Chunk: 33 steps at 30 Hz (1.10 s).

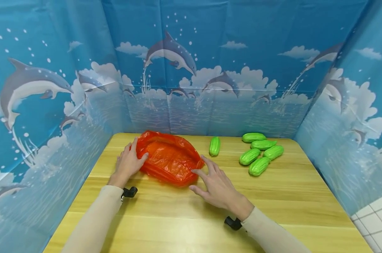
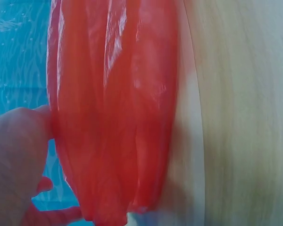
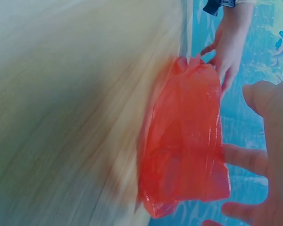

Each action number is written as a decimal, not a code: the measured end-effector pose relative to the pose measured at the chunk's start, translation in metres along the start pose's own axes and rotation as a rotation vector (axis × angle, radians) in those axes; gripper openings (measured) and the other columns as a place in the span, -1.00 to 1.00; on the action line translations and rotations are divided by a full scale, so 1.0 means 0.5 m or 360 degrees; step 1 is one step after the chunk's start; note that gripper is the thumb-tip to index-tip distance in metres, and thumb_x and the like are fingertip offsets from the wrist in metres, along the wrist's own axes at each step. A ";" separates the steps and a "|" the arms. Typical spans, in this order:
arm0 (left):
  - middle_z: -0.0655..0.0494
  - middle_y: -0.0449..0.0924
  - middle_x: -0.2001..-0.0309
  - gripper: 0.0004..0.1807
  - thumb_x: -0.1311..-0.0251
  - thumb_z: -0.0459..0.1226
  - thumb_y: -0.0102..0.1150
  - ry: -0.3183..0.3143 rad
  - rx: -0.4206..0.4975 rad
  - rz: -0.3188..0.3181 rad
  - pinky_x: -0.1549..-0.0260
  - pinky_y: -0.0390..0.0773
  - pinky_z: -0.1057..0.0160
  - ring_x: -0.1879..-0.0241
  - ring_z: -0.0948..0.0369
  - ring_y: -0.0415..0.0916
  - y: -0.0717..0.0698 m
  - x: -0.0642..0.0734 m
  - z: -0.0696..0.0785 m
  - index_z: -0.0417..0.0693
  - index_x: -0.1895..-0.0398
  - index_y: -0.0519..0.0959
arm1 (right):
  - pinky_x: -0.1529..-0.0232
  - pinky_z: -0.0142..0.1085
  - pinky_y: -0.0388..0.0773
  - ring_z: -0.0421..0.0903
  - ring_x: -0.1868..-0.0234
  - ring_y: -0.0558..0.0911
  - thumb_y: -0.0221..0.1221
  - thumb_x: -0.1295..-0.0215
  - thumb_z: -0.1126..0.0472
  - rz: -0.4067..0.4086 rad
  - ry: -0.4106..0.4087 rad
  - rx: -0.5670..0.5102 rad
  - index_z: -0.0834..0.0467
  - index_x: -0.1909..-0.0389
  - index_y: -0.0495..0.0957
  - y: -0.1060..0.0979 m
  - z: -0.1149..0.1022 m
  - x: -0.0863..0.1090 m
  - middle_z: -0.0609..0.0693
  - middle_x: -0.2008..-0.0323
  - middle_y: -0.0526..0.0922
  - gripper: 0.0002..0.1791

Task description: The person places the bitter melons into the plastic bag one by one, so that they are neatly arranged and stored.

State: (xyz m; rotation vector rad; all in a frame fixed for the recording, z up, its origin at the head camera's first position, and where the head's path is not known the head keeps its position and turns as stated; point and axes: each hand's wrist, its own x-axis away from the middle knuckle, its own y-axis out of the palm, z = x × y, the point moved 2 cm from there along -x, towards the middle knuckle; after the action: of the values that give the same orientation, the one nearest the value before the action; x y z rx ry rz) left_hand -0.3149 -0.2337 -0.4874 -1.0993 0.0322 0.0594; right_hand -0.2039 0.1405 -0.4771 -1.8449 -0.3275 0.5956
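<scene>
A red plastic bag [image 1: 173, 154] lies on the table with its mouth spread wide and facing up. At its left end is my left hand [image 1: 127, 163], the fingers reaching along the outside and the thumb near the rim. The left wrist view has that hand [image 2: 19, 160] at the bag's [image 2: 118, 108] edge, some fingertips partly hidden. My right hand [image 1: 217, 184] is beside the right end, fingers spread and the index fingertip at the rim. In the right wrist view, thumb and fingers of this hand [image 3: 278, 160] are apart, with the bag [image 3: 186, 136] between both hands.
Beyond my right hand, one ridged green vegetable [image 1: 214, 146] lies near the bag. Several more green vegetables [image 1: 259, 166] are grouped farther right on the wooden table [image 1: 165, 225]. A blue dolphin-print curtain [image 1: 191, 112] encloses the back and both sides.
</scene>
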 end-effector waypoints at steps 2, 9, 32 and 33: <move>-0.50 0.16 -0.80 0.08 -0.71 0.14 0.17 -0.0001 0.0010 0.0021 -0.60 0.40 -0.64 -0.63 -0.58 0.35 -0.001 0.002 -0.005 0.06 -1.01 -0.17 | -0.48 0.50 0.65 0.54 -0.74 0.39 0.23 -0.73 -0.37 -0.0015 0.0019 -0.0036 -0.11 -0.60 0.63 0.000 0.002 0.000 0.36 -0.89 0.07 -0.34; -0.51 0.41 -0.62 -0.01 -0.69 0.12 0.20 -0.0032 -0.0018 0.0026 -0.29 0.73 -0.52 -0.41 -0.45 0.60 -0.008 0.010 -0.001 0.01 -0.97 0.04 | -0.60 0.43 0.59 0.42 -0.75 0.45 0.26 -0.74 -0.30 -0.0085 0.0229 -0.0434 -0.05 -0.61 0.62 -0.004 0.025 0.015 0.29 -0.92 0.00 -0.36; 0.09 0.65 0.43 -0.27 -0.59 0.10 0.36 -0.0019 0.0014 -0.0067 0.55 0.41 0.19 0.50 0.12 0.52 -0.006 0.092 0.038 -0.07 -0.65 0.61 | -0.45 0.39 0.73 0.54 -0.65 0.53 0.26 -0.80 -0.17 0.0046 0.0351 -0.0694 -0.03 -0.71 0.51 -0.036 0.088 0.074 0.35 -0.82 0.26 -0.36; 0.10 0.65 0.45 -0.28 -0.59 0.10 0.37 -0.0012 0.0014 -0.0076 0.55 0.41 0.19 0.51 0.13 0.52 -0.005 0.096 0.041 -0.08 -0.64 0.61 | -0.46 0.41 0.72 0.53 -0.65 0.53 0.27 -0.79 -0.15 0.0062 0.0347 -0.0676 -0.03 -0.72 0.50 -0.037 0.090 0.077 0.35 -0.82 0.28 -0.36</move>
State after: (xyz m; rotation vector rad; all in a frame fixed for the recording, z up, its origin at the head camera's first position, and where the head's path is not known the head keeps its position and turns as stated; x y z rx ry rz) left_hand -0.2669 -0.2152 -0.4787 -1.0903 -0.0005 0.0202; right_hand -0.1953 0.2019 -0.4806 -2.3067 -0.2871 0.3620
